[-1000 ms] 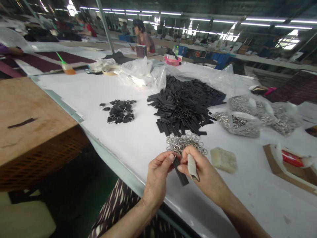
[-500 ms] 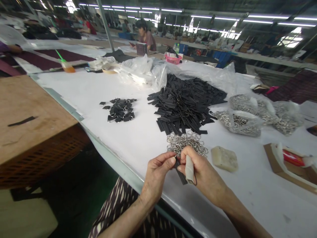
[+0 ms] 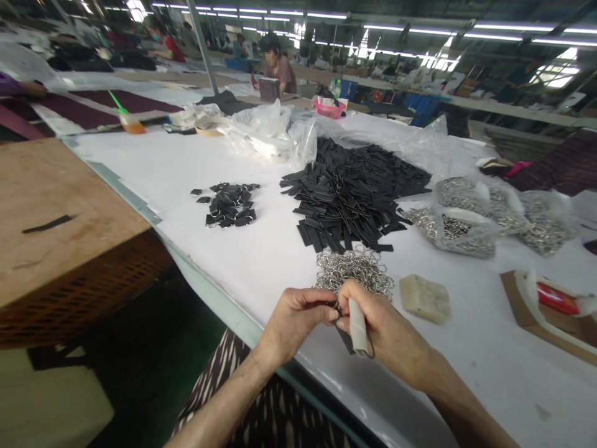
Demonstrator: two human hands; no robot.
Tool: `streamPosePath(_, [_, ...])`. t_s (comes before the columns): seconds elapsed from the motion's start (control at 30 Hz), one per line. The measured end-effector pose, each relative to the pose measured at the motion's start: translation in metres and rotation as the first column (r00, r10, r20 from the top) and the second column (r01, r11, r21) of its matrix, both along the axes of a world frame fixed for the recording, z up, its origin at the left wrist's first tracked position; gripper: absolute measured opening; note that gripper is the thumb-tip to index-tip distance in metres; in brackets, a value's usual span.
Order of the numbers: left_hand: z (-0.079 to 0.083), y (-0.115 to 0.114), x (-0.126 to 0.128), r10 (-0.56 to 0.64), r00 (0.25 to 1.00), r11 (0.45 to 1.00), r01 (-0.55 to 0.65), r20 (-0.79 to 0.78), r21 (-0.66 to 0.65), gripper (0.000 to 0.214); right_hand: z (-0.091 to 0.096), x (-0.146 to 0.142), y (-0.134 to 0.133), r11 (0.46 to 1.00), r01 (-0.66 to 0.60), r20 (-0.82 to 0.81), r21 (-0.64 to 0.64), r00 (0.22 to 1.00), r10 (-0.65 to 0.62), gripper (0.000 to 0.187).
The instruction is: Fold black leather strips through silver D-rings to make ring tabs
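My left hand (image 3: 293,320) and my right hand (image 3: 382,326) meet over the near edge of the white table (image 3: 233,249). Both pinch one black strip (image 3: 346,339), which hangs down between them. My right hand also grips a white-handled tool (image 3: 358,326) in its palm. Just beyond my fingers lies a heap of metal rings (image 3: 354,269). Behind that spreads a big pile of black strips (image 3: 349,196). A small pile of folded strips with rings (image 3: 228,203) lies to the left.
A pale block (image 3: 425,298) rests right of the rings. Plastic bags of rings (image 3: 485,214) lie at the right, a cardboard box (image 3: 550,308) beyond them. A wooden bench (image 3: 56,211) stands at the left. Clear bags (image 3: 270,134) sit farther back. Other people work at distant tables.
My hands have drawn closer together and the strip has slid further down between them; less of it shows now. The view shifted slightly.
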State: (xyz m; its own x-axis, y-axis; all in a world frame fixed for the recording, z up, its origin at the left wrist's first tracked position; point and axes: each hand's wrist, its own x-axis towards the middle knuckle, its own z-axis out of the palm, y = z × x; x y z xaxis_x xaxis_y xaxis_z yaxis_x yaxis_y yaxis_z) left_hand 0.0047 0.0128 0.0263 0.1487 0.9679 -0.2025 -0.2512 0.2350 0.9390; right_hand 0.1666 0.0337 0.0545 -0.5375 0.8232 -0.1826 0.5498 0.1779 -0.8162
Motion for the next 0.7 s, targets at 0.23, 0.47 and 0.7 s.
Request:
streamPosePath(0.23, [-0.010,0.000,0.004,0.076,0.980,0.993,-0.057,0.184,-0.108,0.014,0.000,0.000,0.002,0.994,0.109,-0.133,-0.019,0.985,-0.110,0.010])
streamPosePath(0.47, [-0.008,-0.009,0.018,0.149,0.950,0.989,-0.143,0.275,-0.044,0.018,-0.007,-0.012,0.001,0.963,0.265,-0.262,-0.045,0.927,-0.267,0.017])
streamPosePath(0.7, [-0.010,-0.020,0.022,0.261,0.938,0.962,-0.232,0.230,-0.146,0.023,-0.024,-0.012,-0.008,0.973,0.229,-0.262,0.021,0.941,-0.215,0.021])
